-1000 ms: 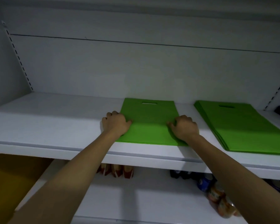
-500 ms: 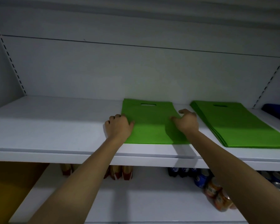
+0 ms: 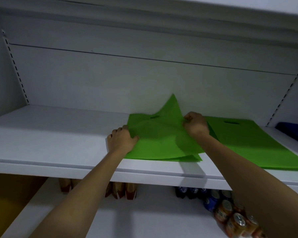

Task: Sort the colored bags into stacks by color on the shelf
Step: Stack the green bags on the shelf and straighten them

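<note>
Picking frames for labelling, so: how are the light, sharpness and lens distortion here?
Head view: dim, bluish light with no glare; the green bags are readable. Head view: the lifted bag in the right hand has soft, smeared edges, and the cans at lower right are blurred. Head view: the right arm casts a faint shadow on the shelf front, and the wide lens bows the lines above.

I see a shop here: white metal shelving point(image 3: 50, 134) on slotted uprights point(image 3: 15, 67), stocked below with orange and blue drink cans point(image 3: 230, 215) and red-gold packets point(image 3: 127, 191).
</note>
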`<state>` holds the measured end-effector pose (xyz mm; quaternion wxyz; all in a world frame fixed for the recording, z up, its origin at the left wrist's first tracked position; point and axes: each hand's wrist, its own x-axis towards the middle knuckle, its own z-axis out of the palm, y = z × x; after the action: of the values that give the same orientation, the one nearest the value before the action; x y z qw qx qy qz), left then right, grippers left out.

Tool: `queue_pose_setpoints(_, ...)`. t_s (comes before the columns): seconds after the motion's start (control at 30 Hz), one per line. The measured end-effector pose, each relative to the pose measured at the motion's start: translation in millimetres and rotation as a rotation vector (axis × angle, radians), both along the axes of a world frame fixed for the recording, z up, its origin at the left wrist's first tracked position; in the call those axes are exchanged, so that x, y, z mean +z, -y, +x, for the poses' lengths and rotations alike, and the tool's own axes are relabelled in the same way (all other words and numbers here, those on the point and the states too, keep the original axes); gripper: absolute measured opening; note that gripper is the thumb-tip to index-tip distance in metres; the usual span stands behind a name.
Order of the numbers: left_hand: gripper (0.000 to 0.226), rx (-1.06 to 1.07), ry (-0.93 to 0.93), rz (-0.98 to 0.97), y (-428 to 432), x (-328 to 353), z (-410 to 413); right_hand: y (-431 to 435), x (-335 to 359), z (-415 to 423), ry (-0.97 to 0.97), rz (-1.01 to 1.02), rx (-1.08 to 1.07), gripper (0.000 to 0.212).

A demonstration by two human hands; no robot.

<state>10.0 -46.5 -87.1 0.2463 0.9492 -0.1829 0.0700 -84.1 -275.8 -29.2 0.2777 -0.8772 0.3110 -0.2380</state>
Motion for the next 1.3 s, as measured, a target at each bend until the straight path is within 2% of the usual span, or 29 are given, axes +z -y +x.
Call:
queue_pose_setpoints(0.07, 0.059, 0.035, -0.023, -0.055, -1, 1, 0, -6, 2, -2, 0.243, 0.101, 0.101, 0.012)
queue_pose_setpoints(0.17, 0.053, 0.07, -0.057, -0.135, -2, 2, 2, -17, 8, -12, 0.543, 0.431, 0.183, 0.02)
queue_pose_setpoints(0.3, 0.05, 0.069, -0.104, -0.309, -4, 2, 4, -19, 11, -26, 0.609, 0.691, 0.215, 0.013)
queue_pose_setpoints(0.43, 0.041, 0.053, -0.125, -0.68, -8, 10, 0, -12, 10, -33, 0.637, 0.805, 0.188, 0.01)
queue_pose_setpoints(0.57, 0.018, 0.053, -0.084, -0.825, -8, 15, -4, -4, 15, -40, 0.622, 0.801, 0.173, 0.011)
queue_pose_setpoints(0.67, 0.009, 0.035, -0.048, -0.87, 5, 24, -10, 6, 23, -46, 0.617, 0.79, 0.153, 0.012)
queue_pose_setpoints(0.93, 0.005, -0.052, -0.065, -0.925, 81, 47, -37, 70, 34, -91, 0.574, 0.65, 0.041, 0.011)
queue_pose_setpoints(1.1, 0.004, -0.143, -0.148, -0.982, 151, 56, -68, 130, 43, -133, 0.546, 0.595, -0.044, 0.007)
queue_pose_setpoints(1.3, 0.003, -0.202, -0.17, -0.9, 220, 56, -102, 207, 39, -174, 0.474, 0.463, -0.101, 0.018)
